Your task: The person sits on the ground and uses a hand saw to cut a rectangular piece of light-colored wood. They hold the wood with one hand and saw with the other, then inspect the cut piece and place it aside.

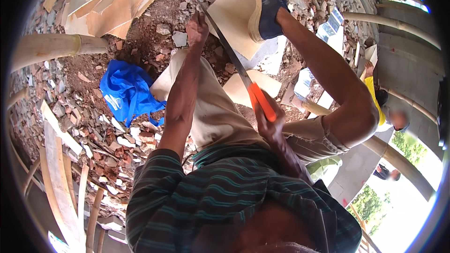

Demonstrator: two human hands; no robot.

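Observation:
A hand saw point(229, 49) with a long dark blade and an orange handle point(260, 100) lies slantwise in front of my body. My right hand point(273, 124) is wrapped round the handle. At the far end, my left hand point(197, 29) has its fingers closed at the blade's tip; the exact grip is hard to see. Under my dark blue shoe point(271, 11) is a pale flat board point(233, 11), partly beneath the blade. A second pale board point(255, 85) lies nearer, beside the orange handle.
Broken brick and rubble cover the ground. A blue cloth bag point(125, 91) lies to the left, below a bamboo pole point(58, 50). Stacked thin boards point(115, 7) are at the far left; wood strips point(58, 168) stand nearer. A person in yellow point(377, 100) is at the right among poles.

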